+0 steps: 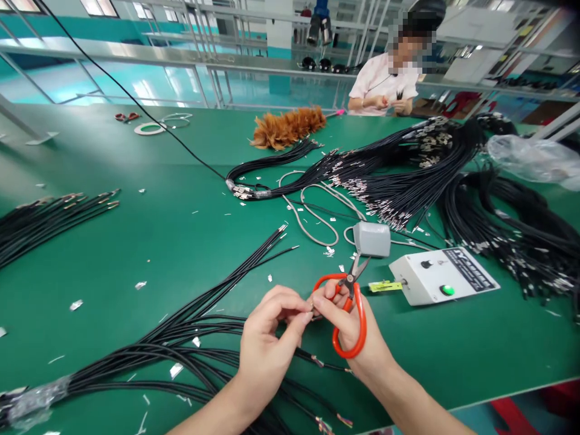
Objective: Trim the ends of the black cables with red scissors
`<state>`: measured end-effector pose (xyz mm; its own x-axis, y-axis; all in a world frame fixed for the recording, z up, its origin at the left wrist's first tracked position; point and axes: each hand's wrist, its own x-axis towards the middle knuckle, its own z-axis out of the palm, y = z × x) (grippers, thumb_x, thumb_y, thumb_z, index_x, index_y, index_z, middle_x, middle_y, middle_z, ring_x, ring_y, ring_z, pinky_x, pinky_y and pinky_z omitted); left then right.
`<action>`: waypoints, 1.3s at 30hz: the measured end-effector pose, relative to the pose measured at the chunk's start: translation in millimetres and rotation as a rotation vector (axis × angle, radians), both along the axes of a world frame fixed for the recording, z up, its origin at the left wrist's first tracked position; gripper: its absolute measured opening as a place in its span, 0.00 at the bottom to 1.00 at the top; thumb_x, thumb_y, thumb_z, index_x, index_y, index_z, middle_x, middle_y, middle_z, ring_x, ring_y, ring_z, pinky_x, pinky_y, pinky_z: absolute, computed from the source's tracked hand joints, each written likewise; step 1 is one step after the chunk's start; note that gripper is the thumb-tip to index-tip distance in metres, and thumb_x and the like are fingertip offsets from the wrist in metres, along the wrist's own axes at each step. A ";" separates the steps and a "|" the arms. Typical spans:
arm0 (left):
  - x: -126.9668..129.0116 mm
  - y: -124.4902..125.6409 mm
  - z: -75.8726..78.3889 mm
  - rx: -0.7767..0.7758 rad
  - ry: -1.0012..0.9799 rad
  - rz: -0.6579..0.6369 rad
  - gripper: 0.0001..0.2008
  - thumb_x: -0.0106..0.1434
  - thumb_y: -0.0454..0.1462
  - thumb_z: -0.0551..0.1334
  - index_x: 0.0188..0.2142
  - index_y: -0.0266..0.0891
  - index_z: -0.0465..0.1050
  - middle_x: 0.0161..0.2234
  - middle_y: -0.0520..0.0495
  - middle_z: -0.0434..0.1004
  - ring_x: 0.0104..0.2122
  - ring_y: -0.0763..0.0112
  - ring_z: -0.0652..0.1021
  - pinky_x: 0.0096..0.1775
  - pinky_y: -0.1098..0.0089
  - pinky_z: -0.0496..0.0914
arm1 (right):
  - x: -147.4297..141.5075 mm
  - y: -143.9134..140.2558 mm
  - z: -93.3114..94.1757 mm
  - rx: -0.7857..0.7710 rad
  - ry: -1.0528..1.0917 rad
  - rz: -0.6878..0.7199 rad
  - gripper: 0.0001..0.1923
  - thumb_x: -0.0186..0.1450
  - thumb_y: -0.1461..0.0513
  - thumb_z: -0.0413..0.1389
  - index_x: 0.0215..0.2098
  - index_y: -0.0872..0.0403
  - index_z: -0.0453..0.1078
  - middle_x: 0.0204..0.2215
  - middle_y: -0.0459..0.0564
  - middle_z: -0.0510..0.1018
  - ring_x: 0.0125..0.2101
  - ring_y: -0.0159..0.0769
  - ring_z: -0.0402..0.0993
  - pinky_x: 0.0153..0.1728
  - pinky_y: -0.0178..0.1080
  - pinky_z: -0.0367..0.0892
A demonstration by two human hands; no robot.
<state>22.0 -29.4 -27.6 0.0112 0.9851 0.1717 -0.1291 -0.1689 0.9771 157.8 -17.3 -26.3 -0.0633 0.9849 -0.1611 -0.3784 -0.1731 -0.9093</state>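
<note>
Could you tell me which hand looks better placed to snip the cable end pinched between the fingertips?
Probably the right hand: the orange scissors already hang on it, while the left hand pinches the cable end.

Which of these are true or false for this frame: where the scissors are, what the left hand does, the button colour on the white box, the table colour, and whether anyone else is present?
1. The orange-handled scissors hang on the right hand. True.
2. The left hand lies flat on the table. False: its fingertips pinch a small piece together with the right hand's.
3. The white control box has a red button. False: it is green.
4. The table is green. True.
5. Nobody else is in view. False: another person works at the far side.
</note>
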 end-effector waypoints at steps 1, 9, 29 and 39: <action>-0.2 -0.2 0.4 -0.032 -0.025 -0.004 0.04 0.61 0.31 0.63 0.31 0.39 0.75 0.30 0.52 0.68 0.19 0.82 0.70 0.21 0.78 0.67 | -0.6 -0.2 1.3 0.002 -0.009 -0.012 0.14 0.57 0.60 0.66 0.28 0.53 0.64 0.24 0.41 0.73 0.28 0.29 0.70 0.34 0.32 0.66; 3.8 -4.7 -3.0 -0.169 -0.080 0.031 0.05 0.64 0.35 0.61 0.31 0.38 0.70 0.31 0.53 0.66 0.19 0.83 0.68 0.21 0.78 0.63 | 5.1 4.7 5.6 0.060 -0.170 -0.070 0.18 0.55 0.53 0.67 0.28 0.53 0.63 0.25 0.43 0.73 0.28 0.31 0.70 0.34 0.34 0.66; 7.3 -9.0 -3.2 -0.185 -0.025 -0.011 0.06 0.65 0.39 0.58 0.32 0.39 0.66 0.26 0.55 0.65 0.19 0.80 0.65 0.22 0.77 0.62 | 12.8 -51.9 11.3 -0.437 -0.171 0.534 0.35 0.60 0.34 0.46 0.16 0.55 0.62 0.10 0.40 0.62 0.09 0.23 0.57 0.14 0.28 0.54; 9.5 -8.1 -18.8 -0.131 0.048 -0.024 0.07 0.66 0.38 0.57 0.31 0.40 0.66 0.29 0.52 0.66 0.27 0.74 0.70 0.27 0.77 0.65 | -0.6 -49.2 -10.0 -0.474 -0.046 0.447 0.37 0.53 0.30 0.47 0.17 0.54 0.58 0.09 0.38 0.58 0.09 0.21 0.52 0.11 0.28 0.47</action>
<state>31.5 -37.5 -46.4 0.0406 0.9984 0.0402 -0.0838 -0.0367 0.9958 157.2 -66.5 -36.3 -0.4332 0.6865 -0.5840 -0.1393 -0.6911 -0.7092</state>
